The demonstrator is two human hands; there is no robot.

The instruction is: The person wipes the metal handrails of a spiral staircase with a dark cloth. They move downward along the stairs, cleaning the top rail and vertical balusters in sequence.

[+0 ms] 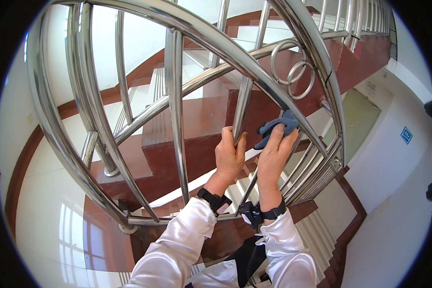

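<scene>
My left hand (230,153) is closed around an upright metal bar (243,104) of the stair railing, below the curved handrail. To its right, my right hand (278,149) grips a bunched blue-grey cloth (282,126). The cloth's upper end touches or lies very close to the underside of the polished metal handrail (234,59). Part of the cloth is hidden behind my right fingers. Both wrists wear black straps with small devices, below white satiny sleeves.
A slanting lower rail (201,79) and two interlocked metal rings (301,80) belong to the railing. Beyond it rise dark red and white stairs (187,122). More steps (315,237) descend at the lower right, beside a white wall (381,187) with a blue sign.
</scene>
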